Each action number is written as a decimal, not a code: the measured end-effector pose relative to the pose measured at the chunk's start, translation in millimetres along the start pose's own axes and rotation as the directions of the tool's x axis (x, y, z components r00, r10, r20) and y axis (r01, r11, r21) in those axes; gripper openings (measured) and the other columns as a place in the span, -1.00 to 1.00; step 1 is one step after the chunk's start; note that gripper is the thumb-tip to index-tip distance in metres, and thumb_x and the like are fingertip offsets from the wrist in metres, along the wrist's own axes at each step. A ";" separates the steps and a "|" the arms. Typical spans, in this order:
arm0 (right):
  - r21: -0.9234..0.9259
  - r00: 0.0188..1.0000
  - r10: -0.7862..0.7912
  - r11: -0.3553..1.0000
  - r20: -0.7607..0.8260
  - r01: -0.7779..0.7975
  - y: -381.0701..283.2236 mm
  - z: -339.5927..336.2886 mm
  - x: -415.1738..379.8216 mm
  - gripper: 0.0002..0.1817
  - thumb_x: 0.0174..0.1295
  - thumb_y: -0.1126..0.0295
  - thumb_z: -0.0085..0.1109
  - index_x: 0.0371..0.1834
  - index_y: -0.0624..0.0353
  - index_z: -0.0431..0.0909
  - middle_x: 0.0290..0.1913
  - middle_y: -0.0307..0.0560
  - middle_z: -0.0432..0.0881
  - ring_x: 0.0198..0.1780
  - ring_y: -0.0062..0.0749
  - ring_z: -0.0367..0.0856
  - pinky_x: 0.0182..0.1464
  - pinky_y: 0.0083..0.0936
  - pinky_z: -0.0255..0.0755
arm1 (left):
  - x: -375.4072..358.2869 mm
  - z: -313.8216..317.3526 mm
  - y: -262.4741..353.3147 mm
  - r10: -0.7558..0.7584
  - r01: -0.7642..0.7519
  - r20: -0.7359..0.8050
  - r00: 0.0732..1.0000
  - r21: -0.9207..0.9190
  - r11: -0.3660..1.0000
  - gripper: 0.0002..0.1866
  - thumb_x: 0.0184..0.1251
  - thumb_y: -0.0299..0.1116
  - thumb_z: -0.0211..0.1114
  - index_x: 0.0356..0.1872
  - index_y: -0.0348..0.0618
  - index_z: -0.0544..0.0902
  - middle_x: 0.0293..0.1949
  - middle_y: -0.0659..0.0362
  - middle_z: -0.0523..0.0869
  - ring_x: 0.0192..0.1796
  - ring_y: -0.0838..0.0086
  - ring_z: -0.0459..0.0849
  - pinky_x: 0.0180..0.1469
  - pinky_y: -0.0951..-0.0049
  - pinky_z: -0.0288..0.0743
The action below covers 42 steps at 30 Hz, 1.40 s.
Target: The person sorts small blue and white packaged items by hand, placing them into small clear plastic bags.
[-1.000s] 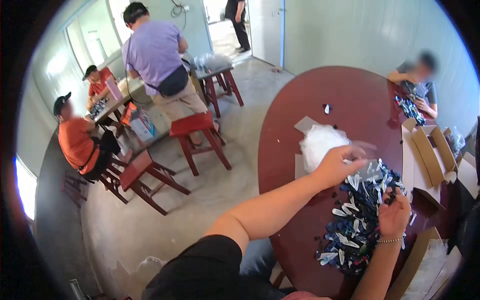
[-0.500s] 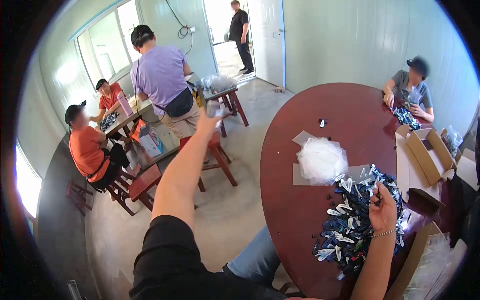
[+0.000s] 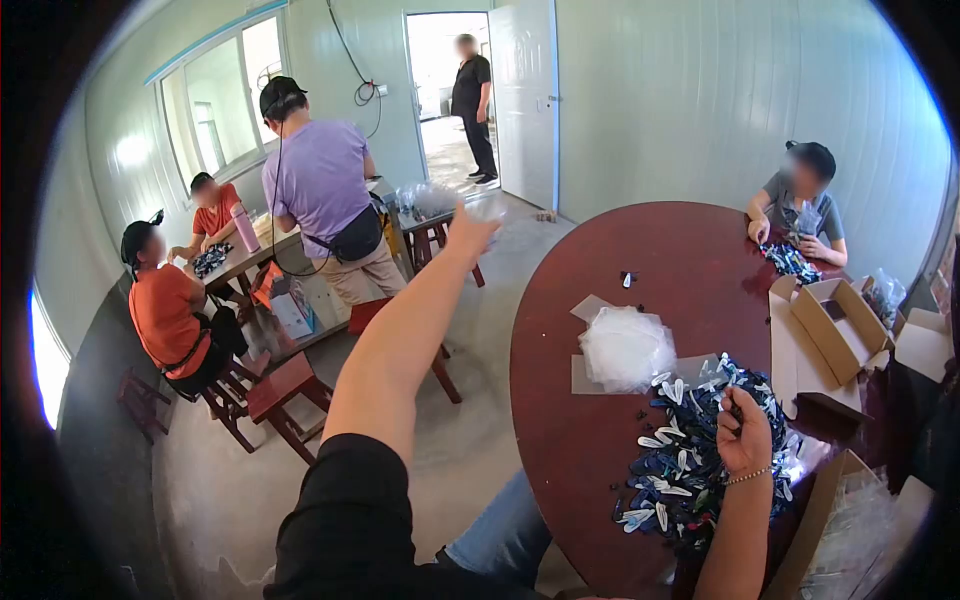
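My left hand (image 3: pixel 472 238) is stretched far out to the front left, blurred by motion. Its fingers are closed on a clear plastic bag (image 3: pixel 488 208), whose contents I cannot make out. Beyond it, more clear bags (image 3: pixel 432 198) lie heaped on a stool. My right hand (image 3: pixel 743 432), with a beaded bracelet at the wrist, is curled around a few small dark hair clips (image 3: pixel 737 410). It rests over a large pile of hair clips (image 3: pixel 668 480), mostly black, dark blue and white. A stack of translucent plastic bags (image 3: pixel 627 348) lies beside the pile.
The round red table (image 3: pixel 570 460) also bears an open cardboard box (image 3: pixel 838 325) and a box of clear bags (image 3: pixel 850 530) at right. A person (image 3: pixel 800 205) sits across it with more clips. Other people occupy a table at left; red stools (image 3: pixel 285 385) stand between. Someone stands by the doorway.
My left hand, with the clear bag, has swung right across the view. The right hand stays over the clips, its fingers curled more tightly. The camera view has shifted slightly.
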State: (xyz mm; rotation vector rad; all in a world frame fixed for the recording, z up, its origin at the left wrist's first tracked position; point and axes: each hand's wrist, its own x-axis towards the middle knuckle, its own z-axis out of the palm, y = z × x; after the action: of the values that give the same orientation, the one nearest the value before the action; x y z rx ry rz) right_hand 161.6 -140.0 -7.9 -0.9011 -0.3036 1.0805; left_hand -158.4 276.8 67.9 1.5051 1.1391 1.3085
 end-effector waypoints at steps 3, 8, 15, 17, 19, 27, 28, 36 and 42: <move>-0.001 1.000 -0.004 1.000 0.016 0.004 -1.5 -5.5 1.3 -0.88 0.36 0.33 0.16 -0.18 0.13 0.54 -0.42 -0.33 0.50 -0.59 -0.74 0.28 -0.67 -0.82 0.07 | -6.9 48.7 65.7 0.131 -0.131 0.012 0.991 0.077 0.988 0.02 0.12 -0.36 0.48 0.52 -0.17 -0.02 0.03 -0.04 0.61 -0.19 0.37 0.67 -0.34 0.40 0.60; 0.047 1.000 0.007 0.999 0.001 -0.007 -4.3 -5.6 4.0 -0.87 0.38 0.31 0.15 -0.18 0.12 0.53 -0.43 -0.32 0.49 -0.62 -0.76 0.24 -0.70 -0.82 0.04 | -28.4 116.7 118.5 0.223 -0.222 0.374 0.900 -0.046 0.974 -0.16 0.16 -0.35 0.42 0.45 -0.18 0.17 -0.33 0.14 0.70 -0.37 0.47 0.67 -0.36 0.48 0.60; 0.013 0.985 -0.158 0.987 -0.069 0.160 -21.4 9.3 -11.8 -0.80 0.42 0.22 0.10 -0.28 0.10 0.47 -0.50 -0.33 0.42 -0.64 -0.73 0.23 -0.71 -0.79 0.04 | -197.7 198.6 77.1 0.237 0.215 0.845 0.479 -0.375 0.902 -0.47 0.27 -0.38 0.38 0.25 -0.22 0.47 -0.18 0.11 0.72 -0.17 0.48 0.70 -0.24 0.51 0.55; -0.035 0.957 -0.257 0.966 -0.135 0.255 -29.0 11.0 -15.8 -0.80 0.42 0.22 0.10 -0.30 0.08 0.46 -0.52 -0.32 0.40 -0.64 -0.72 0.23 -0.71 -0.79 0.04 | -237.6 206.2 62.9 0.234 0.304 0.866 0.442 -0.390 0.869 -0.46 0.28 -0.39 0.38 0.28 -0.21 0.45 -0.14 0.11 0.71 -0.13 0.49 0.70 -0.19 0.52 0.56; 0.077 0.951 -0.277 0.954 -0.141 0.289 -34.9 -1.9 -10.9 -0.80 0.42 0.22 0.12 -0.31 0.06 0.48 -0.54 -0.32 0.38 -0.68 -0.75 0.17 -0.75 -0.77 -0.02 | -264.8 215.6 52.2 0.213 0.376 0.891 0.401 -0.372 0.849 -0.43 0.29 -0.36 0.38 0.30 -0.24 0.43 -0.12 0.11 0.71 -0.10 0.49 0.69 -0.09 0.50 0.57; 0.382 0.930 -0.282 0.853 -0.238 0.356 -42.2 -32.5 -5.5 -0.72 0.46 0.21 0.01 -0.24 0.23 0.50 -0.35 -0.12 0.54 -0.41 -0.48 0.50 -0.55 -0.72 0.36 | -302.8 219.0 24.0 0.151 0.294 0.907 0.394 -0.280 0.914 -0.46 0.29 -0.43 0.37 0.28 -0.26 0.44 -0.14 0.15 0.68 -0.07 0.51 0.65 -0.02 0.50 0.51; 0.374 0.932 -0.260 0.862 -0.252 0.342 -43.0 -28.5 -8.8 -0.70 0.48 0.19 -0.03 -0.23 0.23 0.50 -0.35 -0.11 0.54 -0.38 -0.44 0.53 -0.48 -0.70 0.44 | -304.2 219.5 23.4 0.156 0.287 0.918 0.365 -0.271 0.919 -0.46 0.29 -0.43 0.37 0.28 -0.26 0.44 -0.14 0.15 0.68 -0.07 0.51 0.65 -0.02 0.50 0.51; 0.367 0.941 -0.270 0.870 -0.204 0.329 -38.4 -15.1 -12.3 -0.53 0.54 0.04 -0.28 -0.04 0.27 0.44 0.00 0.09 0.52 0.12 -0.13 0.51 0.26 -0.20 0.38 | -301.4 217.9 9.9 0.209 0.053 0.838 0.503 -0.272 0.961 -0.47 0.24 -0.44 0.40 0.23 -0.31 0.47 -0.06 0.14 0.68 -0.03 0.52 0.62 0.06 0.48 0.48; 0.385 0.944 -0.305 0.862 -0.127 0.331 -37.6 3.8 -23.2 -0.47 0.53 -0.01 -0.28 0.00 0.30 0.44 0.02 0.10 0.53 0.18 -0.12 0.50 0.28 -0.20 0.38 | -301.1 214.9 14.8 0.231 -0.113 0.821 0.522 -0.202 0.973 -0.49 0.21 -0.40 0.42 0.19 -0.27 0.52 -0.13 0.20 0.71 -0.11 0.60 0.61 -0.03 0.53 0.50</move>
State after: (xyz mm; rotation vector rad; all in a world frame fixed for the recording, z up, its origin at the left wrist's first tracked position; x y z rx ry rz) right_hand 172.0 -164.5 27.6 -0.4895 -0.1608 0.7645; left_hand 41.2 -22.4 -19.8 1.8596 0.2499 0.5526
